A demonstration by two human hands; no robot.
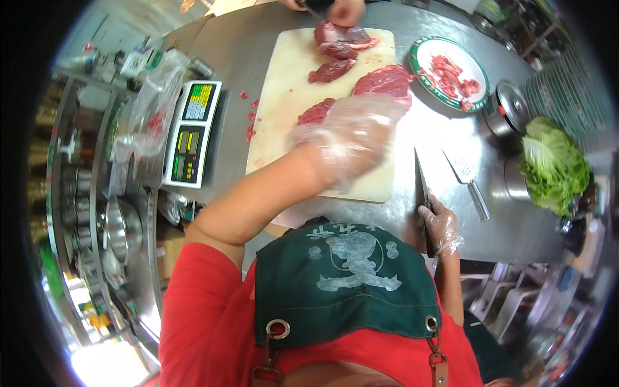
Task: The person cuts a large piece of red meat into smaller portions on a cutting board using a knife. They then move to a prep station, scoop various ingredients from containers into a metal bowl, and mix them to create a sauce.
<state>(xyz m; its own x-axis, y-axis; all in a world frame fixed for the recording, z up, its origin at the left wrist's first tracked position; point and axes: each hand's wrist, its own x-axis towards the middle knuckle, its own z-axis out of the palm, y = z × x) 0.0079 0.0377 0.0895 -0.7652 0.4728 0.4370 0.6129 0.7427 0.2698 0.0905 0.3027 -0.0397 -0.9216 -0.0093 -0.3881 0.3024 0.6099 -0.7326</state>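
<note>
My left hand (358,138), in a clear plastic glove and blurred, is over the lower part of a white cutting board (285,72). Beneath and beside it lies a piece of red meat (315,112); whether the fingers grip anything is hidden. A larger slab of red meat (384,84) lies just beyond this hand, at the board's right edge. To the right of the board, my right hand (441,223), gloved too, is closed around a long knife (422,171), whose blade points away from me. Further up the board lie a smaller meat piece (331,70) and a bigger chunk (338,38).
Another person's hands (346,12) are at the board's far end, one with a knife. A green-rimmed plate (414,60) holds meat scraps. A cleaver (464,169), lidded metal pot (510,106) and lettuce (553,164) stand right; a digital scale (192,133) and plastic bag (157,106) left.
</note>
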